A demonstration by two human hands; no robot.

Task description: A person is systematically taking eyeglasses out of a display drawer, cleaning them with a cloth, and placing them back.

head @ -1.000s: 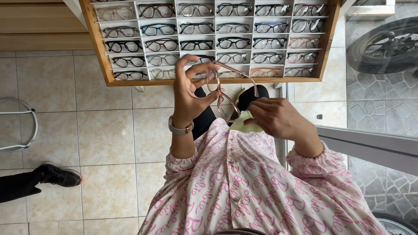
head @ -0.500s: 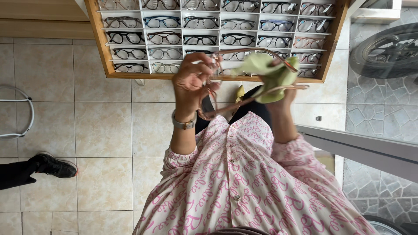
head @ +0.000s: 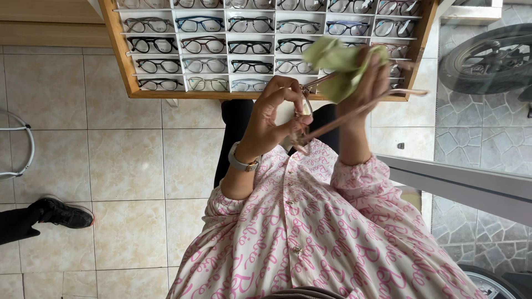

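Lens (head: 304, 105) probably behind green cloth (head: 336, 66).

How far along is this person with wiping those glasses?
Midway, it seems. Already done: the glasses are out of the display tray and open, arms spread. In hand: the left hand pinches the frame while the right hand presses a green cloth at one lens. Left: I can't tell whether either lens is clean, and the pair isn't back in the tray.
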